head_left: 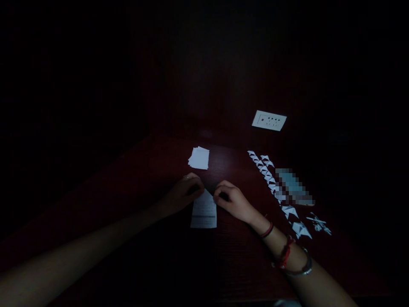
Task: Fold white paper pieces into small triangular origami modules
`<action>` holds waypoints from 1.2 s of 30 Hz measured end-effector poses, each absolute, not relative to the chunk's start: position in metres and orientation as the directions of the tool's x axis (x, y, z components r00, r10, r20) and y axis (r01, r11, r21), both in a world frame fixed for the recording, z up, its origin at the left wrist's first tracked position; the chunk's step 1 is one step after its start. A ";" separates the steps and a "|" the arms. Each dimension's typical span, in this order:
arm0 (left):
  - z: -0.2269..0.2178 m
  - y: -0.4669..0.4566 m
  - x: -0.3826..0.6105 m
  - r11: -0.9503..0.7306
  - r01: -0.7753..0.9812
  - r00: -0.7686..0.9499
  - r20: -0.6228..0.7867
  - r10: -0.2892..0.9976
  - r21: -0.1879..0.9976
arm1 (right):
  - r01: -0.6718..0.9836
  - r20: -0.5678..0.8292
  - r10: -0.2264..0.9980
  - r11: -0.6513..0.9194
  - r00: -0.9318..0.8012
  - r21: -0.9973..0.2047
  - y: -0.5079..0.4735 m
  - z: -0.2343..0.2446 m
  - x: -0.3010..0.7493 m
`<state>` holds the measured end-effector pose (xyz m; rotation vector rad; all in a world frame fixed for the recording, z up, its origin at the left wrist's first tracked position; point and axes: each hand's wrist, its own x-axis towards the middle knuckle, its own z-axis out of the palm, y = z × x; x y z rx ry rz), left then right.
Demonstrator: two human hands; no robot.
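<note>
A printed sheet of paper (203, 213) lies on the dark red table in front of me, its far end narrowed toward a point between my hands. My left hand (188, 192) pinches the paper's upper left edge, thumb and fingers closed together. On the upper right edge, my right hand (231, 198) is closed in a similar pinch. Bracelets circle my right wrist and forearm. Just beyond my hands sits a small stack of white paper (200, 158), its sheets slightly uneven.
Right of my hands runs a row of folded white paper pieces (265, 170). Beside it lies a blurred-out flat object (292, 184), and nearer me a little heap of thin white pieces (319, 224). A socket plate (269, 120) is on the back wall. The surroundings are very dark.
</note>
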<state>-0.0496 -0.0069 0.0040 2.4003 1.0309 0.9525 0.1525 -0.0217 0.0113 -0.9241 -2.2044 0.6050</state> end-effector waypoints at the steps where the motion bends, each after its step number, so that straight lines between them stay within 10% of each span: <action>1: 0.005 -0.008 -0.050 -0.679 0.512 0.518 0.441 0.732 0.526 | 0.454 0.388 0.761 0.631 -0.519 -0.629 -0.021 0.011 0.153; 21: -0.016 0.006 -0.056 -0.790 0.609 0.659 0.508 0.556 0.075 | 0.539 0.347 0.752 0.649 -0.560 -0.537 -0.017 0.002 0.159; 36: -0.011 -0.003 -0.049 -0.798 0.592 0.667 0.488 0.564 0.113 | 0.584 0.372 0.749 0.661 -0.548 -0.471 -0.019 0.001 0.158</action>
